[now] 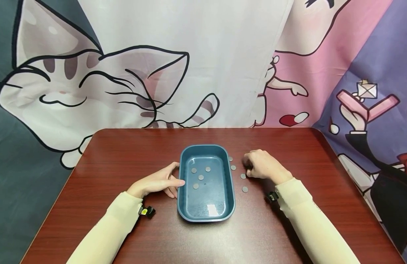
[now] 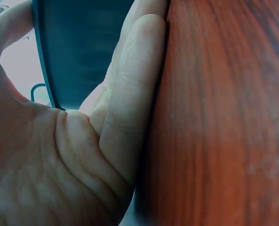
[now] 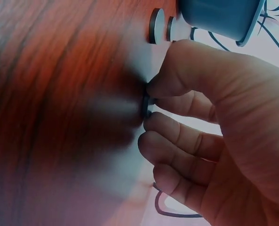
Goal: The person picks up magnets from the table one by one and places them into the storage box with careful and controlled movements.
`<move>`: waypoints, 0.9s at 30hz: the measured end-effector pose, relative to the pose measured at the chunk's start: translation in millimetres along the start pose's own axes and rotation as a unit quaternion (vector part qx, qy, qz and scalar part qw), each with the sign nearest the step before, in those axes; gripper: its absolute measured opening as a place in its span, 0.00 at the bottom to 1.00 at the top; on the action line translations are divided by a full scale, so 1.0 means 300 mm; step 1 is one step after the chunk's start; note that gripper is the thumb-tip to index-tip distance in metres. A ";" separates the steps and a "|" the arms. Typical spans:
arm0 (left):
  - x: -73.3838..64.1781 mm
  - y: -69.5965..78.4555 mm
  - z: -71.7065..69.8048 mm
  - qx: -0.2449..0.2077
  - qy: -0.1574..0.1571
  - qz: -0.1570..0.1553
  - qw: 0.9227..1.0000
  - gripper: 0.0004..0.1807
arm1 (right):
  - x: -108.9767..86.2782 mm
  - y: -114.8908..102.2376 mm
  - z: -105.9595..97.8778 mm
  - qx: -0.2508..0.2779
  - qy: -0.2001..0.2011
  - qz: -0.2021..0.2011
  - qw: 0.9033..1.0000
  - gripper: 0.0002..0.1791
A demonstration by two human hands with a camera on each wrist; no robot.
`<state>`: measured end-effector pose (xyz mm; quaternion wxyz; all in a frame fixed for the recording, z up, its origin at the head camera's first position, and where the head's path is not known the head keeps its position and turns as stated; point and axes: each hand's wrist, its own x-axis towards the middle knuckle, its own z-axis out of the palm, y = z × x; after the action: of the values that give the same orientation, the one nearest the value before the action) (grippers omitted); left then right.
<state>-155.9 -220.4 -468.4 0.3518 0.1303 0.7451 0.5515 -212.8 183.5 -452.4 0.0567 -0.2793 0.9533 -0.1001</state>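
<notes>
A blue plastic tray [image 1: 206, 219] with raised walls stands mid-table. My left hand [image 1: 160, 181] holds its left side, thumb over the rim and fingers against the outer wall. In the left wrist view, the little finger [image 2: 130, 94] lies along the tabletop. Several small grey discs [image 1: 201, 178] lie flat inside the tray. To its right, my right hand [image 1: 264, 165] is low over the table with fingers curled. Its thumb and fingertips pinch a thin dark-edged disc [image 3: 146, 101] at the wood in the right wrist view.
Several more grey discs [image 1: 244, 189] lie on the table between the tray and my right hand. The red-brown wooden table [image 1: 140, 143] ends at a cartoon-printed cloth [image 1: 223, 44] behind it. Each wrist carries a small black camera [image 1: 149, 212].
</notes>
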 end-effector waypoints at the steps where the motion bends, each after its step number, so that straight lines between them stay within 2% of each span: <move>1: 0.001 0.000 0.001 0.000 0.000 0.000 1.000 0.39 | -0.002 0.002 0.001 0.000 0.001 -0.001 1.000 0.10; 8: 0.001 0.000 0.001 0.000 0.000 0.000 1.000 0.39 | -0.013 0.008 -0.002 0.000 0.008 -0.006 1.000 0.09; 14: 0.000 0.000 0.000 0.003 0.001 0.000 1.000 0.38 | -0.018 -0.009 -0.033 0.006 0.035 -0.025 0.999 0.10; 19: -0.001 0.001 0.001 0.006 0.002 -0.003 1.000 0.37 | -0.016 -0.041 -0.060 0.000 0.067 -0.055 0.996 0.11; 27: 0.003 0.001 0.000 0.004 -0.001 -0.005 1.000 0.36 | -0.014 -0.130 -0.128 0.018 0.088 -0.082 0.993 0.09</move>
<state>-156.7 -219.8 -468.5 0.3549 0.1285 0.7477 0.5463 -195.4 159.8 -406.2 -0.0308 -0.3459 0.9264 -0.1456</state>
